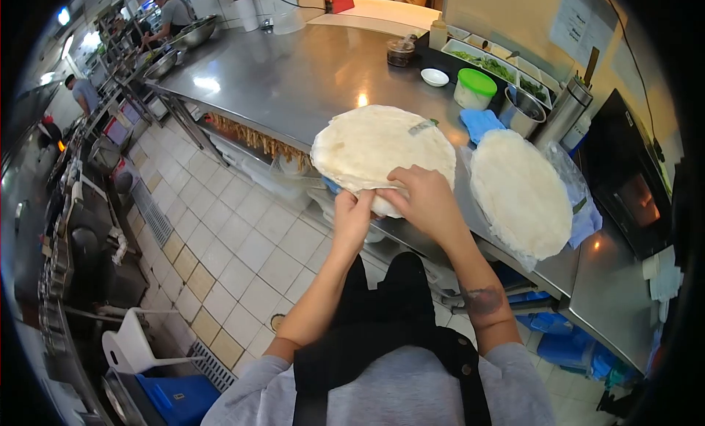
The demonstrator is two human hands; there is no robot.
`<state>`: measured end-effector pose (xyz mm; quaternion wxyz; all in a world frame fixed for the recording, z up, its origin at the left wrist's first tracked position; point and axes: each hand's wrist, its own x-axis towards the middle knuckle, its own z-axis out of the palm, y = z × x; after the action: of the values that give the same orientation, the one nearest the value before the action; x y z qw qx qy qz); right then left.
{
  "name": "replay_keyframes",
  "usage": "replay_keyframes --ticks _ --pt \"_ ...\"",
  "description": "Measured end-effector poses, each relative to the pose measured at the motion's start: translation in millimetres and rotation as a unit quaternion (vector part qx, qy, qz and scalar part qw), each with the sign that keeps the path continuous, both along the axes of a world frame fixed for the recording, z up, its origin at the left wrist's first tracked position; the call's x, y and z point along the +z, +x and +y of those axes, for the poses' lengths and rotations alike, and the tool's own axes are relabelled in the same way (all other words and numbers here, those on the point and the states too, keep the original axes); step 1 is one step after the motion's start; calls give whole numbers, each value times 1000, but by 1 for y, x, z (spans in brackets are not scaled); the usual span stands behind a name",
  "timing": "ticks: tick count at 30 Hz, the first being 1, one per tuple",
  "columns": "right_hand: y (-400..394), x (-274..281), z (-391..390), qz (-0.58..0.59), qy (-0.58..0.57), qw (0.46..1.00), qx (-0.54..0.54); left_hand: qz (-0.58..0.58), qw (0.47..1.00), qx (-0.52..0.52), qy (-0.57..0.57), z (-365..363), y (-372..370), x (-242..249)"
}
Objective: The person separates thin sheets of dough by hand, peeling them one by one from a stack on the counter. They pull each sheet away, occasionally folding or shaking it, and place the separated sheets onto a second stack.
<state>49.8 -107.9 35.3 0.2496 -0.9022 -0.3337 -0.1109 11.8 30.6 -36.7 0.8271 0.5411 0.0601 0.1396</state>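
Observation:
A large, pale, round stack of thin dough sheets (382, 143) lies at the front edge of the steel table, partly overhanging it. A small label or strip of plastic shows near its far right rim. My left hand (354, 217) is closed, pinching the near rim of the stack between thumb and fingers. Just to its right, my right hand (426, 202) has its fingers bent over the same rim, with the thumb against the edge. A second pale round stack (521, 195) rests on plastic wrap to the right, apart from both hands.
On the steel table (272, 66) stand a green-lidded tub (476, 88), a white bowl (435, 77), a dark sauce jar (400, 53) and a metal pot (523, 110). Blue cloth (481, 123) lies between them and the stacks. Trays of greens (485, 62) line the back. Other people work far left.

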Motion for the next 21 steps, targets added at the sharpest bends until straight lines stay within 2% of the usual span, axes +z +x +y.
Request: replay_keyframes --ticks 1,4,7,10,13,16,19,21 --pt "2 6 4 29 -32 999 8 0 1000 -3 8 1 1 -4" --pt "9 -1 10 -45 -11 999 20 21 1000 10 7 2 -1 -7" --pt "18 8 9 3 32 998 -57 47 998 -48 15 10 -5 -12" --pt "42 -2 5 0 33 993 -114 57 998 -31 13 8 -6 -13" --pt "60 -7 -4 32 76 986 -148 68 997 -45 17 12 -6 -21" --pt "82 -21 -15 111 167 966 -166 106 993 -55 12 13 -8 -26" --pt "86 -29 -15 83 160 967 -181 143 987 -73 17 18 -14 -24" --pt "83 -28 -16 98 162 966 -178 93 963 97 233 11 -22 -18"
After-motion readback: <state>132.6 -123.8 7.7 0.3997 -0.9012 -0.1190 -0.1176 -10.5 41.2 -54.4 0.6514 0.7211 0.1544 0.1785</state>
